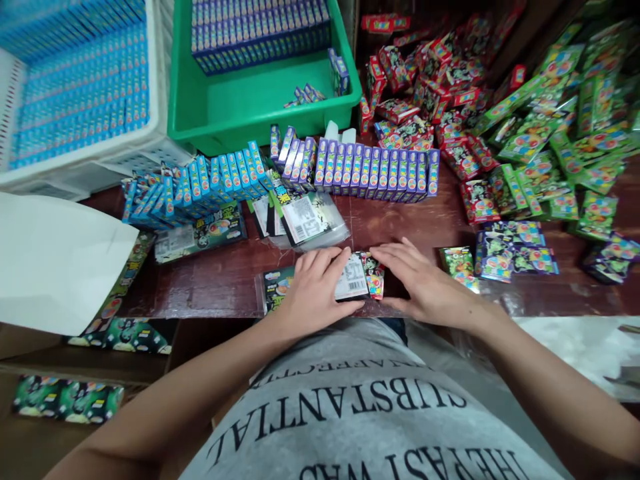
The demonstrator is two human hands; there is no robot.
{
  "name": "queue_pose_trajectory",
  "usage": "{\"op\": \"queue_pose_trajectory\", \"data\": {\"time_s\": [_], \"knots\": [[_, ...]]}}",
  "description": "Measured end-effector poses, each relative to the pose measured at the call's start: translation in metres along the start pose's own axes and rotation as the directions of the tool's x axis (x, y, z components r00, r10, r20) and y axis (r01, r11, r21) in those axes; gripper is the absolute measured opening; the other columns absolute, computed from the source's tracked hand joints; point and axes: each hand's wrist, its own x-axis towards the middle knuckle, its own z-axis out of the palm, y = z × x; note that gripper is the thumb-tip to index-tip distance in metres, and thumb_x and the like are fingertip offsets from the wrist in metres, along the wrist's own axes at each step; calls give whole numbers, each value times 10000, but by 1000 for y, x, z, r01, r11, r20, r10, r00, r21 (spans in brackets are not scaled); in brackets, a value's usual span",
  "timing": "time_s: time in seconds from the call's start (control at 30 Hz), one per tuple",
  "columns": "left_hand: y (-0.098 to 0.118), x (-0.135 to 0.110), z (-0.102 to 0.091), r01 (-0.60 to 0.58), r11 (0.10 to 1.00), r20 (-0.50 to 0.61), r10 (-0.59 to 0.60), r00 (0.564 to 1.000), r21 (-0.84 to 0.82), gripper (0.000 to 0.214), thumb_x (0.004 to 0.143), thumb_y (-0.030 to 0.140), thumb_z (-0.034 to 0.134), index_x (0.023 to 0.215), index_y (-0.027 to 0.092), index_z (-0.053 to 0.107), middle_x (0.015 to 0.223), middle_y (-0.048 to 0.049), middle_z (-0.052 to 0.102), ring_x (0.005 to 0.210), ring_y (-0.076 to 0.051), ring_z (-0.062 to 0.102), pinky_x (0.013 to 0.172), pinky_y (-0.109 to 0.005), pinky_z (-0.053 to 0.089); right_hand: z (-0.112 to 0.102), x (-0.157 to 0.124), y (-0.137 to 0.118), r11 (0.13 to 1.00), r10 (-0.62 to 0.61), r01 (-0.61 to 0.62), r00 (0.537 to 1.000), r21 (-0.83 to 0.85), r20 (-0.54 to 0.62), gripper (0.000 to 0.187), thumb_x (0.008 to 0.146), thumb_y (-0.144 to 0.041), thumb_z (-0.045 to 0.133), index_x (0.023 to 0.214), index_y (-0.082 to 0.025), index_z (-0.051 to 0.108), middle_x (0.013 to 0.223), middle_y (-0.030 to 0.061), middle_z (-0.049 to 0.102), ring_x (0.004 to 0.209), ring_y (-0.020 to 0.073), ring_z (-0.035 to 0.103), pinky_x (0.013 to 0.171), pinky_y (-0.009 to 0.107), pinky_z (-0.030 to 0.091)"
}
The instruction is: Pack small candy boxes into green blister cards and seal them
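Note:
My left hand [314, 288] lies flat with fingers stretched over a clear plastic packet [356, 279] that holds a printed card with a white label and a small red box. My right hand [423, 280] rests beside the packet's right end, fingers spread, fingertips touching it. The packet lies on the dark red table [210, 280] near its front edge. Just behind it lies a stack of flat clear packets with label cards [305, 220]. A row of upright purple boxes [375, 172] and a row of blue boxes [200, 183] stand further back.
A green bin [240, 107] with purple boxes stands at the back, a white crate [75, 167] of blue boxes at the back left. Heaps of red boxes [425, 87] and green boxes [560, 127] fill the right. A white sheet [50, 260] lies at left.

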Motion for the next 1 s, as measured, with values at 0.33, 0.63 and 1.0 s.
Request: {"op": "queue_pose_trajectory", "data": {"time_s": [0.33,0.63,1.0], "knots": [[-1,3,-2,-93,994,75,89,993,59,890,822,579,730,1536,169,395,1418,-164,523,1271,-375,462,1074,-540,382,-7,-16,-6,986,80,-68,994,-151,74,1193,851,-594,707,1646,-135,-57,1706,219,164,1583,348,154,1257,645,141],[11,5,-19,-116,991,114,108,988,64,810,825,404,702,1526,165,376,1412,-166,521,1303,-367,476,1121,-538,387,-67,-63,29,910,136,-125,991,-396,-2,781,853,-475,724,1527,-207,434,1382,168,635,1337,416,529,1196,776,27],[5,5,-24,-117,991,-102,123,987,71,863,810,370,737,1546,180,328,1408,-181,530,1311,-362,517,1087,-534,415,-52,34,13,977,-135,146,988,-155,80,896,840,-341,770,1607,-263,313,1371,124,519,1296,333,509,1203,671,292]]}}
